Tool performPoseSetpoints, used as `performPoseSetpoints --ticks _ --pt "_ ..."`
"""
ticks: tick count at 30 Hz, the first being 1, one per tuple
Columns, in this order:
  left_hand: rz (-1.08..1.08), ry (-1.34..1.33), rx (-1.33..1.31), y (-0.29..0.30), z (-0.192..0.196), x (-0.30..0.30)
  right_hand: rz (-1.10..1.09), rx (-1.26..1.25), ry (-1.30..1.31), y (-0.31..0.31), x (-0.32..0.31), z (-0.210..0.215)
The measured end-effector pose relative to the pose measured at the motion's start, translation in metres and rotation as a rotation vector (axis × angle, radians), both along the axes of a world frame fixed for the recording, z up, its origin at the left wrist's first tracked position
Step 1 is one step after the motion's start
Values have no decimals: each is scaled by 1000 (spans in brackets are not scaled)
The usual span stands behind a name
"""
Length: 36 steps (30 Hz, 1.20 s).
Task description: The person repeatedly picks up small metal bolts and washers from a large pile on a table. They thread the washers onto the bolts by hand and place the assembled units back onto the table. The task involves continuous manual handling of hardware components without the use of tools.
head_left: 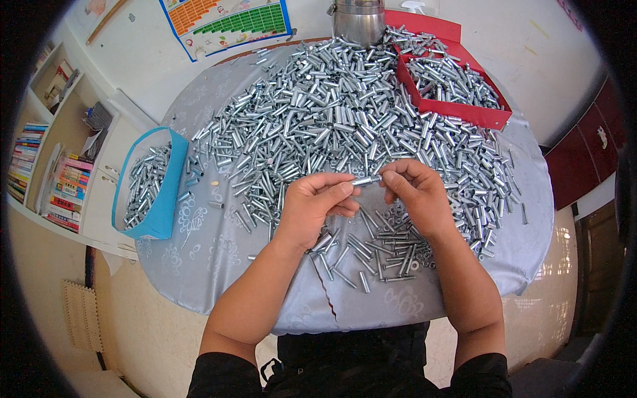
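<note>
Over the near part of a big pile of metal fasteners point(332, 126), my left hand point(317, 204) pinches a short silver sleeve anchor point(363, 181) between thumb and fingers, holding it nearly level. My right hand point(418, 196) is closed at the anchor's right end, thumb and fingertips pressed there; they hide that end, and any small part in them is too small to make out. Below the hands lie loose bolts point(398, 255), a metal sleeve point(364, 282) and some washers point(415, 265) on the grey cloth.
At the left edge of the table point(219, 285) stands a blue box point(162, 212) of fasteners. A red box point(464, 116) full of them sits at the back right, beside a steel pot point(358, 23). Bookshelves point(83, 139) are on the left.
</note>
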<state>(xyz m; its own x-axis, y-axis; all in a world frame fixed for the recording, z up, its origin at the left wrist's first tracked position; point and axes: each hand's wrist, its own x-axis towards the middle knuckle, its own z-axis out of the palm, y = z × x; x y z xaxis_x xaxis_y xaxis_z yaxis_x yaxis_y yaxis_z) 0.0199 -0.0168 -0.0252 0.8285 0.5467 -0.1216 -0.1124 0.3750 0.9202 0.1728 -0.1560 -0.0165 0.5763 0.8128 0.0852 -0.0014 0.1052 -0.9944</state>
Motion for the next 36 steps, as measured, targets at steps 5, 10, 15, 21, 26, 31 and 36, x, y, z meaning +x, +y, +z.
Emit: performPoseSetpoints --ticks 5,10,15,21,26,31,36 --pt "-1 3 11 0 0 0 18 -24 11 -1 -3 3" --pt "-11 9 22 -3 0 1 28 -21 -47 -2 -3 1" --pt "32 9 24 0 -1 0 4 -188 -486 -11 16 10" --pt "43 -9 0 -1 -2 2 163 -385 -1102 -24 33 6" --pt "50 -1 1 0 -1 0 186 -427 -1098 -24 29 8" --pt "45 1 3 -1 -1 2 162 -422 -1062 -25 28 10" --pt "45 4 5 0 -1 0 -4 -286 -682 -15 13 20"
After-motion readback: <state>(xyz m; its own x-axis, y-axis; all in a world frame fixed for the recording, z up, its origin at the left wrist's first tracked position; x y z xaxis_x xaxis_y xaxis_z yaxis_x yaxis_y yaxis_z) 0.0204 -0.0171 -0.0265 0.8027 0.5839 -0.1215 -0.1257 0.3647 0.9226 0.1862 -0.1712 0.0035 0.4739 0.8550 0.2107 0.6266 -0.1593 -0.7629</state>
